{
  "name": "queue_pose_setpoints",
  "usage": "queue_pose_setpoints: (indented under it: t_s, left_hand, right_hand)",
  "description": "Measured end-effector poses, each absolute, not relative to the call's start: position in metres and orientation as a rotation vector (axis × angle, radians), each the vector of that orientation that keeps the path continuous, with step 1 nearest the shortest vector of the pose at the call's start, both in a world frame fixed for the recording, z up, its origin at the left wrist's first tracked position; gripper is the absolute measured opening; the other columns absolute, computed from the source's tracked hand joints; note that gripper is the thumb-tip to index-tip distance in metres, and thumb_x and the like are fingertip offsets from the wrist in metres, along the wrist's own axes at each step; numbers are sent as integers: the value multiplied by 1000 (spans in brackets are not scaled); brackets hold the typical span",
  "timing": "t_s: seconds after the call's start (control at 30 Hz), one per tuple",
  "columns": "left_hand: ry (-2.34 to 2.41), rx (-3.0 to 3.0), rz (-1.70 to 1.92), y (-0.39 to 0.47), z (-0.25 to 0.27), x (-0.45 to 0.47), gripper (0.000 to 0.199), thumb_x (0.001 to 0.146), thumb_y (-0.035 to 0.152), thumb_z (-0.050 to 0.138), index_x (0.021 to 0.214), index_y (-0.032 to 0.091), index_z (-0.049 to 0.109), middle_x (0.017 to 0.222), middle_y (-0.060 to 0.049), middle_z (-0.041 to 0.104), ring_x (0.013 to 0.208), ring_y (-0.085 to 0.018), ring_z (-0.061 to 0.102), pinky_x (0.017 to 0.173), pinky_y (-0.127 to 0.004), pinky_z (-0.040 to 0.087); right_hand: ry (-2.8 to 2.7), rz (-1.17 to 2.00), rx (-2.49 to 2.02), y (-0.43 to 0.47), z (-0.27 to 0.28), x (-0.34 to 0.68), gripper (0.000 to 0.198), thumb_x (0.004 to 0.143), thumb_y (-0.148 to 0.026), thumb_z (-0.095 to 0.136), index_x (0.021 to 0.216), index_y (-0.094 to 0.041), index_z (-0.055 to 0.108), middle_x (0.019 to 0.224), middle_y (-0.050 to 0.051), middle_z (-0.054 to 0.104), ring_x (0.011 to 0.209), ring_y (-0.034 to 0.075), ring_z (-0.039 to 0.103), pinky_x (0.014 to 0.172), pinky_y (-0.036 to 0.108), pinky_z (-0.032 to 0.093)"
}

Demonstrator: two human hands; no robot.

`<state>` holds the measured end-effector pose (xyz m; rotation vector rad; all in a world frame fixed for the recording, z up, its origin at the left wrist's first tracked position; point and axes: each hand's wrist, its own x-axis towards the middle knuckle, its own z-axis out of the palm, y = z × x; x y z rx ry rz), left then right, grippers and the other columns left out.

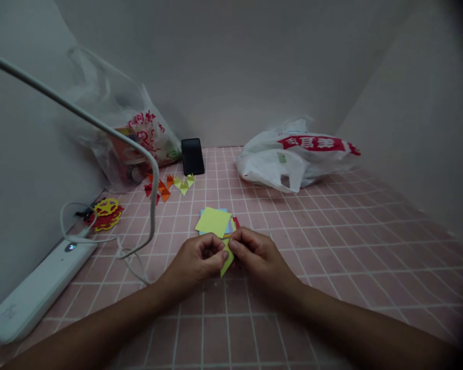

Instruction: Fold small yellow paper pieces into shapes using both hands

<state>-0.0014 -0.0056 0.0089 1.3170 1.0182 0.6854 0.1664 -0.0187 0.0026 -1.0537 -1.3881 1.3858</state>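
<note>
A small folded piece of yellow-green paper (226, 264) is pinched between my two hands, low over the tiled surface. My left hand (202, 257) grips its left side with thumb and fingers closed. On the other side, my right hand (256, 252) pinches the upper right edge. Just beyond the fingers lies a stack of coloured paper squares (213, 222), a yellow-green sheet on top and blue, purple and red edges showing below. Several small folded paper shapes stand farther left: orange ones (164, 191), yellow-green ones (183, 185) and red ones.
A white power bank (42, 290) with a cable (154, 205) arching overhead is at the left. Red and yellow cut-out shapes (107, 213) lie behind it. At the back are a phone (193, 156), a filled clear plastic bag (127, 128) and a white plastic bag (293, 156).
</note>
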Motion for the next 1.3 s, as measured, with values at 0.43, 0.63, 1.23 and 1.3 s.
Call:
queue_pose_setpoints:
  t_s: [0.43,0.63,1.23,1.3]
  left_hand:
    - [1095,1191,791,-2,19,-1,25,71,34,70,68,16,53,59,5,54,53,-9,47,54,-22,34]
    - [1044,1235,795,-1,17,-3,24,81,37,63,71,15,59,60,2,58,56,-10,50,57,-23,38]
    - [1075,1212,783,-1,18,-4,23,79,36,65,72,15,58,62,2,56,57,-10,48,59,-24,36]
    - [1055,1204,770,-2,19,-3,23,77,37,66,73,15,59,64,2,56,58,-11,48,60,-25,36]
  right_hand:
    - [-1244,1597,-976,-17,-1,162,24,87,-39,59,78,-17,55,61,-2,57,54,11,53,54,24,39]
    - [-1234,1571,-1032,-18,4,163,18,85,-30,60,72,-17,56,61,-2,60,53,10,55,54,24,41]
    - [-1279,1551,-1000,-16,2,163,22,87,-35,58,74,-17,57,62,-1,60,56,11,56,58,26,42]
    - [-1287,1554,-1007,-16,4,164,22,87,-35,57,74,-17,57,61,-1,60,56,12,56,58,26,42]
